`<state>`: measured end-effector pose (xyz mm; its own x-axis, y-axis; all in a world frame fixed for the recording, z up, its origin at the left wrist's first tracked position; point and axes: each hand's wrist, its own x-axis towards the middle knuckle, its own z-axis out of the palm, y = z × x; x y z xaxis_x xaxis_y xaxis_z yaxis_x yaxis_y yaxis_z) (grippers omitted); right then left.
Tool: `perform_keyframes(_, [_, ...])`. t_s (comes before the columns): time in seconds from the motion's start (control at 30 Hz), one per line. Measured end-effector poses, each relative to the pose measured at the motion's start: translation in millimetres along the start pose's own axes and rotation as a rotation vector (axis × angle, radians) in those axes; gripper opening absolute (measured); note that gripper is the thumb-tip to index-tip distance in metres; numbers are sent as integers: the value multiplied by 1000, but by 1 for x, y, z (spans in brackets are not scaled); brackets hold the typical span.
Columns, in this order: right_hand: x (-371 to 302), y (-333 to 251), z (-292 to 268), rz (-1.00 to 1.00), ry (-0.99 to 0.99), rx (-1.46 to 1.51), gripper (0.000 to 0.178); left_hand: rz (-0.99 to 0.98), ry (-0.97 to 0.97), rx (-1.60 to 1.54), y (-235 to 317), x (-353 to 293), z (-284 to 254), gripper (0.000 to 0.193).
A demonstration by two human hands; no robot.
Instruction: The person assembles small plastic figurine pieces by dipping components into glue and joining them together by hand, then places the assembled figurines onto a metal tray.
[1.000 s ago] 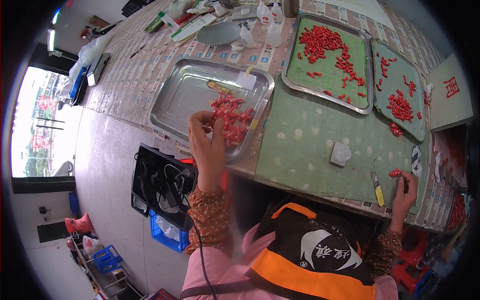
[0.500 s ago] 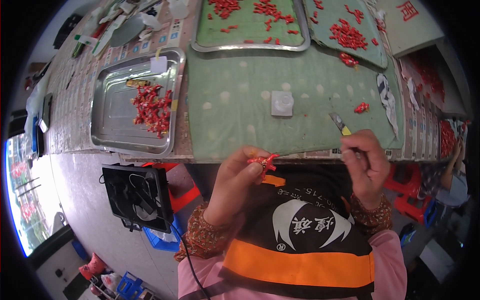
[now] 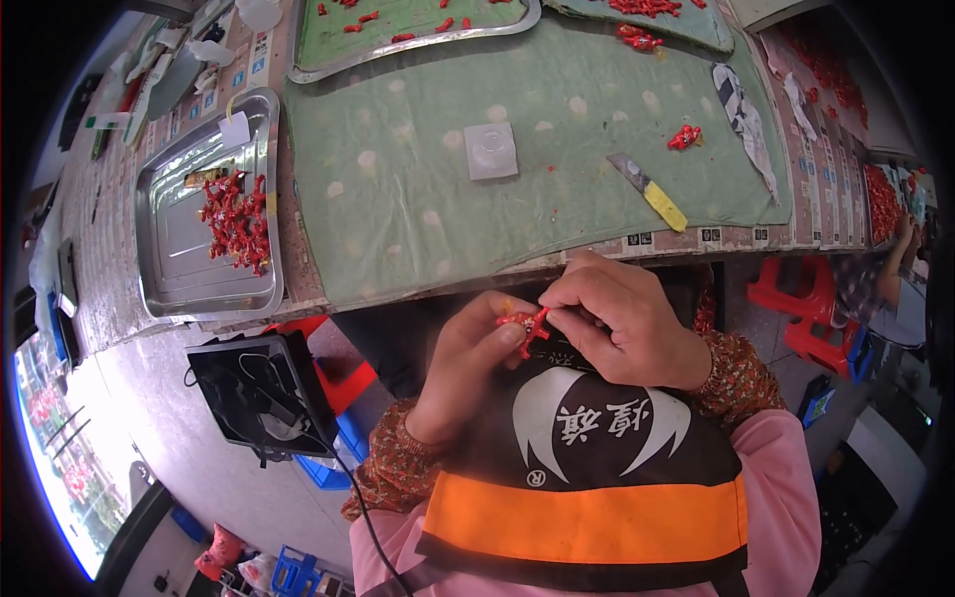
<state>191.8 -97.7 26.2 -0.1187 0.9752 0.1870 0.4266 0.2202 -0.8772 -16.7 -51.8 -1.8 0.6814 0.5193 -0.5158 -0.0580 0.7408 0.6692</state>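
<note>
Red figurine (image 3: 537, 326), small and limbed, is off the green cloth's (image 3: 398, 234) near edge, above my apron (image 3: 587, 519). My left hand (image 3: 465, 350) pinches it between thumb and fingers; my right hand (image 3: 619, 323) is nearly closed at its right end, though I can't tell whether it grips. A loosened pinch could drop it short of the cloth; a hard tug could snap a limb. Toward the cloth's near right, the utility knife (image 3: 652, 196) lies blade bared: careless reaching could cut me.
</note>
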Motion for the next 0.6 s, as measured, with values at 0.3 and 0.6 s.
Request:
perform_keyframes(0.3, [-9,1,15,-10,83,-74,19,20,-19,-42,-15,4,-3,17])
perform_keyframes(0.6, [-10,7,23,-40,107,-94,19,45,-31,-92,-23,8,-5,16])
